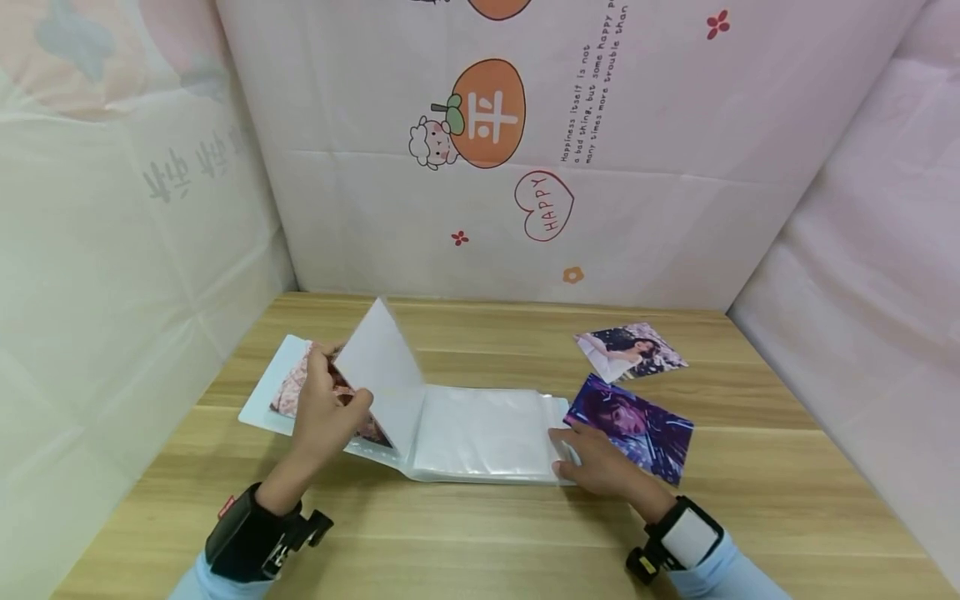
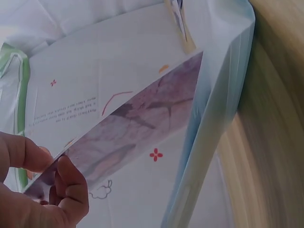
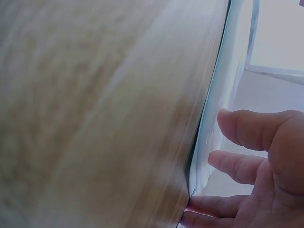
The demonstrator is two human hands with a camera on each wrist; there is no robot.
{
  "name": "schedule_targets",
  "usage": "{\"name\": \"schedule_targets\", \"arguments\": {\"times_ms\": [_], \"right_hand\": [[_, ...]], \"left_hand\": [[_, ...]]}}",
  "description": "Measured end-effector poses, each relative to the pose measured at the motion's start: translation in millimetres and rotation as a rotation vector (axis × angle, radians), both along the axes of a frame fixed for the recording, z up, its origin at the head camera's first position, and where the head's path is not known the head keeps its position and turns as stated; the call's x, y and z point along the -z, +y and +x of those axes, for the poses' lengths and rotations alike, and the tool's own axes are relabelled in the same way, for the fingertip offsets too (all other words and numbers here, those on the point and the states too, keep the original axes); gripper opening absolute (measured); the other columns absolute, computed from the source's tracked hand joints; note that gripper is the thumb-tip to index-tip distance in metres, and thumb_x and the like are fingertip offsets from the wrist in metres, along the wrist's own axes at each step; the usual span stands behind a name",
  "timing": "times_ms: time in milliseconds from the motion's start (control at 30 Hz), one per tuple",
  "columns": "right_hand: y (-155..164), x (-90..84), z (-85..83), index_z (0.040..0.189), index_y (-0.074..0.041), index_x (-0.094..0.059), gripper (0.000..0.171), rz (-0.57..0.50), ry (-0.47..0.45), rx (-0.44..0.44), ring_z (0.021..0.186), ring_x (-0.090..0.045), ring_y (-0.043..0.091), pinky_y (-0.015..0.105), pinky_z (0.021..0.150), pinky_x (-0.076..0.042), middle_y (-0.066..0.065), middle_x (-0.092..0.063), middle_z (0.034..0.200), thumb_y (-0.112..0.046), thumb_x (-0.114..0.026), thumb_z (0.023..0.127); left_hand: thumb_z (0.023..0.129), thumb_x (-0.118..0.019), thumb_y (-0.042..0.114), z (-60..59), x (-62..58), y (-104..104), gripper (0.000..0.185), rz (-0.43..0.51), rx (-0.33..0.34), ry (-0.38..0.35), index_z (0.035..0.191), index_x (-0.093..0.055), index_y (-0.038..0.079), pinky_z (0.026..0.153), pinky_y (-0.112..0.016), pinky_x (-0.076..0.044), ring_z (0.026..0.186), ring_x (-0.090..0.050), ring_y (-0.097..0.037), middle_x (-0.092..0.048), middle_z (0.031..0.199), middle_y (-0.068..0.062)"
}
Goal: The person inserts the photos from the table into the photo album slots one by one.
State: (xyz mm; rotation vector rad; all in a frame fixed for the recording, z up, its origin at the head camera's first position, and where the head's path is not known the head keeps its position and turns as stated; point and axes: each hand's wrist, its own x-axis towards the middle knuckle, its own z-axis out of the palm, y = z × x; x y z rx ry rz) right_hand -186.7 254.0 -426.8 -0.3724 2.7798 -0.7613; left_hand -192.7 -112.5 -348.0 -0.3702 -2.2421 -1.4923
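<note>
A photo album (image 1: 487,433) with clear sleeves and a pale blue cover lies spread out on the wooden table. My left hand (image 1: 326,408) pinches the outer edge of a raised page (image 1: 384,375), thumb on one side and fingers on the other. In the left wrist view a pinkish photo (image 2: 137,123) shows on that page's far face, at the left hand (image 2: 47,190). Under the left hand, the left cover bears a pink-toned photo (image 1: 291,387). My right hand (image 1: 600,462) touches the album's right edge with extended fingers; the right wrist view shows these fingers (image 3: 237,166) beside the sleeves.
Right of the album lies a purple-blue photo (image 1: 637,429), its near corner close to the right hand. Behind it is a photo of a person amid blossoms (image 1: 630,350). A printed white cloth (image 1: 637,233) hangs behind the wooden table (image 1: 480,533), with more cloth at both sides.
</note>
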Motion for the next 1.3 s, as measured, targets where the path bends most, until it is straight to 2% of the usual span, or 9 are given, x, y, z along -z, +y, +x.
{"name": "schedule_targets", "arguments": {"times_ms": [133, 267, 467, 567, 667, 733, 933, 1133, 1300], "right_hand": [[-1, -0.3, -0.1, 0.135, -0.003, -0.047, 0.051, 0.003, -0.012, 0.014, 0.128, -0.026, 0.046, 0.06, 0.1, -0.022, 0.028, -0.033, 0.14, -0.018, -0.062, 0.089], [-3, -1.5, -0.7, 0.136, 0.005, -0.041, 0.057, 0.022, -0.035, 0.044, 0.128, -0.026, 0.046, 0.058, 0.101, -0.023, 0.028, -0.031, 0.141, -0.02, -0.062, 0.089], [-4, -0.8, -1.3, 0.133, 0.009, -0.042, 0.058, 0.054, -0.044, 0.06, 0.127, -0.028, 0.046, 0.058, 0.1, -0.025, 0.03, -0.032, 0.14, -0.022, -0.063, 0.089], [-4, -0.8, -0.6, 0.133, 0.007, -0.045, 0.058, 0.078, -0.032, 0.066, 0.124, -0.032, 0.045, 0.058, 0.097, -0.029, 0.03, -0.035, 0.136, -0.024, -0.064, 0.088], [-4, -1.0, 0.2, 0.133, 0.005, -0.046, 0.059, 0.097, -0.012, 0.075, 0.117, -0.036, 0.041, 0.057, 0.092, -0.034, 0.028, -0.038, 0.13, -0.027, -0.065, 0.087], [-4, -1.3, 0.8, 0.133, 0.005, -0.045, 0.062, 0.101, 0.0, 0.088, 0.113, -0.036, 0.04, 0.056, 0.09, -0.037, 0.027, -0.039, 0.126, -0.028, -0.066, 0.086], [0, -0.3, 2.2, 0.133, 0.011, -0.042, 0.074, 0.087, 0.036, 0.121, 0.104, -0.034, 0.038, 0.051, 0.085, -0.038, 0.022, -0.04, 0.112, -0.034, -0.071, 0.082], [2, 1.6, 1.9, 0.135, 0.009, -0.041, 0.077, 0.079, 0.042, 0.108, 0.099, -0.032, 0.037, 0.049, 0.082, -0.037, 0.019, -0.039, 0.107, -0.037, -0.071, 0.081], [2, 2.6, 1.6, 0.133, 0.009, -0.043, 0.071, 0.079, 0.056, 0.104, 0.101, -0.023, 0.038, 0.049, 0.082, -0.032, 0.018, -0.032, 0.103, -0.032, -0.071, 0.081]], "left_hand": [[0.07, -0.055, -0.015, 0.2, 2.1, -11, 0.074, -0.008, -0.054, 0.014, 0.136, -0.024, -0.003, 0.054, -0.02, -0.045, 0.075, -0.048, -0.022, -0.042, 0.115, -0.019], [0.067, -0.059, -0.013, -0.6, 6.2, -21, 0.076, -0.078, -0.114, 0.019, 0.135, -0.027, -0.004, 0.054, -0.018, -0.043, 0.092, -0.044, -0.026, -0.035, 0.126, -0.023], [0.065, -0.065, -0.009, 0.9, 7.7, -31, 0.066, -0.216, -0.214, -0.097, 0.127, -0.041, -0.004, 0.066, -0.036, -0.04, 0.09, -0.04, -0.032, -0.034, 0.122, -0.029], [0.066, -0.065, -0.008, 2.8, 7.6, -35, 0.067, -0.236, -0.231, -0.153, 0.127, -0.039, -0.005, 0.066, -0.043, -0.04, 0.091, -0.039, -0.036, -0.031, 0.119, -0.031], [0.065, -0.066, -0.008, 3.6, 7.7, -39, 0.071, -0.245, -0.249, -0.177, 0.129, -0.037, -0.005, 0.063, -0.04, -0.039, 0.096, -0.034, -0.037, -0.025, 0.121, -0.032], [0.064, -0.067, -0.009, 3.6, 8.2, -41, 0.073, -0.248, -0.255, -0.207, 0.129, -0.035, -0.004, 0.057, -0.036, -0.038, 0.089, -0.038, -0.036, -0.02, 0.121, -0.032], [0.066, -0.067, -0.011, 1.9, 9.5, -48, 0.078, -0.298, -0.234, -0.354, 0.132, -0.026, -0.008, 0.053, -0.035, -0.04, 0.069, -0.044, -0.035, -0.011, 0.117, -0.033], [0.066, -0.069, -0.01, -1.4, 16.0, -54, 0.081, -0.388, -0.234, -0.428, 0.133, -0.023, -0.013, 0.063, -0.044, -0.042, 0.087, -0.037, -0.045, -0.013, 0.115, -0.038], [0.066, -0.068, -0.008, -3.0, 22.0, -58, 0.079, -0.443, -0.241, -0.468, 0.133, -0.026, -0.013, 0.061, -0.043, -0.042, 0.091, -0.034, -0.048, -0.014, 0.116, -0.039]]}}
